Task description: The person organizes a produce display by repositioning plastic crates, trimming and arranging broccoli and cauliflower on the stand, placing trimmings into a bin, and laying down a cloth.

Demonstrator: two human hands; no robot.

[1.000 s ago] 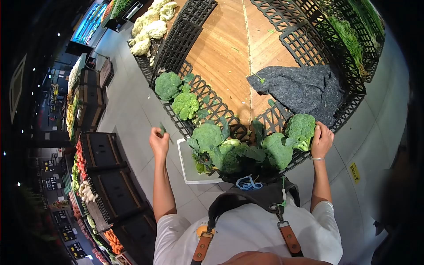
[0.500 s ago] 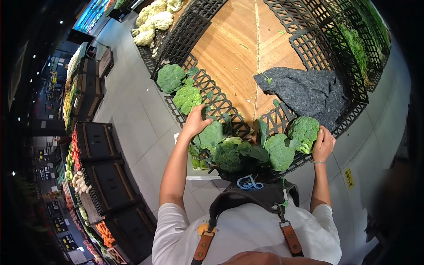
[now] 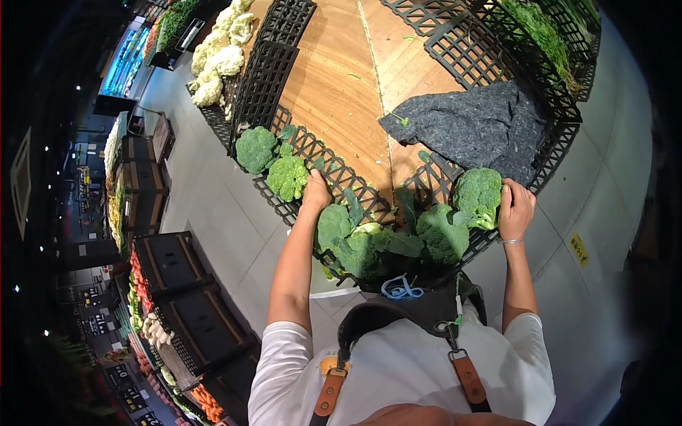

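Note:
Several broccoli heads line the near edge of a black lattice crate border. My left hand [image 3: 317, 192] is closed at the right side of a light green broccoli head [image 3: 288, 178]; its fingertips are partly hidden there. Beyond this head sits a darker broccoli head [image 3: 256, 150]. My right hand [image 3: 516, 210] has its fingers curled against the stem side of another broccoli head [image 3: 477, 197] at the right corner. Between my hands stand more heads, one broccoli [image 3: 442, 233] at right of middle and one broccoli [image 3: 332, 226] at left, with dark leaves among them.
Dark grey crumpled cloth [image 3: 469, 128] lies on the wooden board [image 3: 327, 92]. Black lattice panels [image 3: 263, 85] border it, with cauliflower [image 3: 217, 60] beyond the left one. Leafy greens [image 3: 540, 42] fill the far right. Vegetable stands [image 3: 177, 266] line the left aisle.
The view has shifted, so the display sits lower and further left. My left hand has moved against the light green broccoli head, its fingers drawn in. My right hand stays at its head.

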